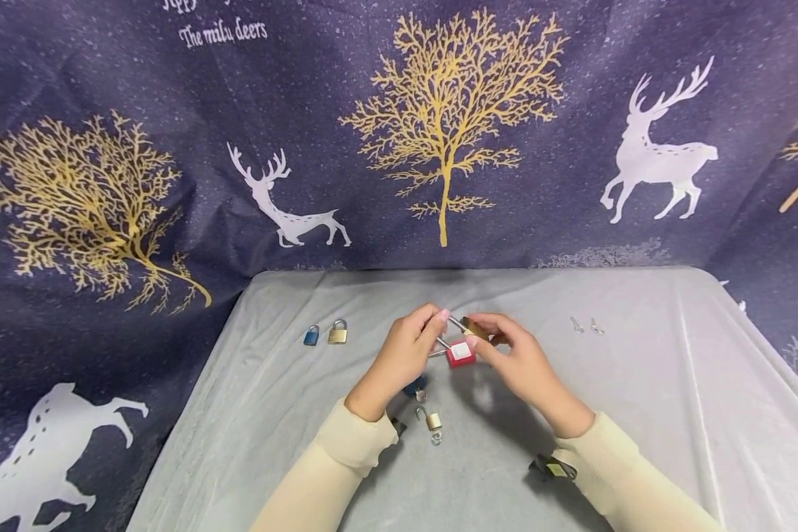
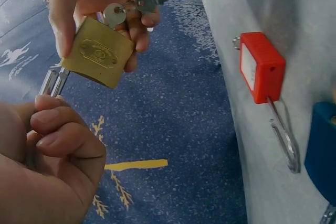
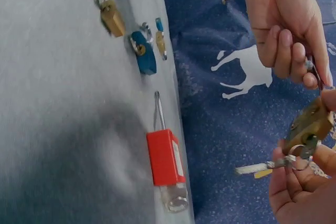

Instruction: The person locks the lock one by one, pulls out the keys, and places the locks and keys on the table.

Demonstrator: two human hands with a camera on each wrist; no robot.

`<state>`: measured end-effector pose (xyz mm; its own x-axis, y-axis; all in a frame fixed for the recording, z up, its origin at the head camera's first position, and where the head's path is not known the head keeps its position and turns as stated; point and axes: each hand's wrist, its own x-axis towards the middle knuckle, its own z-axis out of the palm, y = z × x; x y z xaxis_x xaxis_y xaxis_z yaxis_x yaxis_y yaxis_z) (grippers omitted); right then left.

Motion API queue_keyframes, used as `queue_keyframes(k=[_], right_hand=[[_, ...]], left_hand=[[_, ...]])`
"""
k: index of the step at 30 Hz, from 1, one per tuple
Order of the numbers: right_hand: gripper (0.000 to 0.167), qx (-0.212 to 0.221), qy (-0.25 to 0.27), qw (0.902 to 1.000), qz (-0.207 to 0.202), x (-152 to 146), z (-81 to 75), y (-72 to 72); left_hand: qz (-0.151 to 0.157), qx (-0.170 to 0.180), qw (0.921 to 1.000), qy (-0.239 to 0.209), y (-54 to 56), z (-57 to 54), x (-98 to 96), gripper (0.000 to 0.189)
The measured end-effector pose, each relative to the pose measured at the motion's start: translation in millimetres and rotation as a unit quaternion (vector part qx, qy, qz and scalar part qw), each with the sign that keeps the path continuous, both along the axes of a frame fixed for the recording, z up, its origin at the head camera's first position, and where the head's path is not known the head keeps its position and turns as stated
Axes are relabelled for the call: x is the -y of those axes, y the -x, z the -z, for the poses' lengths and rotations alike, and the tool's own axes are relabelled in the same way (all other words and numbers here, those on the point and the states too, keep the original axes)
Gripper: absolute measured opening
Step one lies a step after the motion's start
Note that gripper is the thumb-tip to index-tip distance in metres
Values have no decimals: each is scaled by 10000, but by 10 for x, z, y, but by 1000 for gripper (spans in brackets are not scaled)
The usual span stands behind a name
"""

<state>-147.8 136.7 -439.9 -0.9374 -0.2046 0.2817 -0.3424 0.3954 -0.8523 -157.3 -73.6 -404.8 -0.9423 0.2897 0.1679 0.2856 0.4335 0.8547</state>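
A large brass padlock (image 2: 100,53) is held up between both hands above the table. My left hand (image 1: 406,353) pinches its steel shackle (image 2: 59,83) in curled fingers. In the left wrist view one shackle leg seems to stand free of the body. My right hand (image 1: 524,366) grips the brass body between thumb and fingers. A ring with keys (image 2: 146,2) hangs at the body's end, and the right fingers partly cover the keyway. On the cloth beneath lies a red padlock (image 1: 462,356) with a white label, its shackle (image 3: 159,109) swung out and keys (image 3: 176,202) at its base.
Nearer me lie a blue padlock (image 1: 413,386) and a small brass padlock (image 1: 434,421) with keys, its shackle open. At the left are another blue padlock (image 1: 311,336) and a brass one (image 1: 338,335). Two small keys (image 1: 576,325) lie right on the grey cloth (image 1: 652,414).
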Motion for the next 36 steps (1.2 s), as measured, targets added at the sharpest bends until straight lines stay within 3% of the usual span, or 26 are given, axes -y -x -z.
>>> queue_keyframes(k=[10, 16, 20, 26, 31, 36], right_hand=[[32, 987, 772, 9921, -37, 77, 7, -15], [25, 1019, 973, 9890, -442, 120, 21, -48], [25, 1021, 1274, 9834, -789, 125, 27, -64], [33, 1259, 1806, 9662, -1340, 130, 26, -75], [33, 1352, 1888, 9634, -1341, 141, 12, -88], [34, 1431, 1844, 9645, -1235, 164, -12, -122]], left_hand=[[-420, -92, 9986, -317, 44, 3, -45, 37], [-645, -195, 9968, -433, 52, 47, -51, 36], [-640, -236, 9967, -436, 61, 62, -55, 37], [-567, -133, 9981, -190, 56, 47, -49, 42], [-511, 56, 9987, 1, 35, 60, -61, 44], [-497, 23, 9988, -43, 14, 103, -104, 45]])
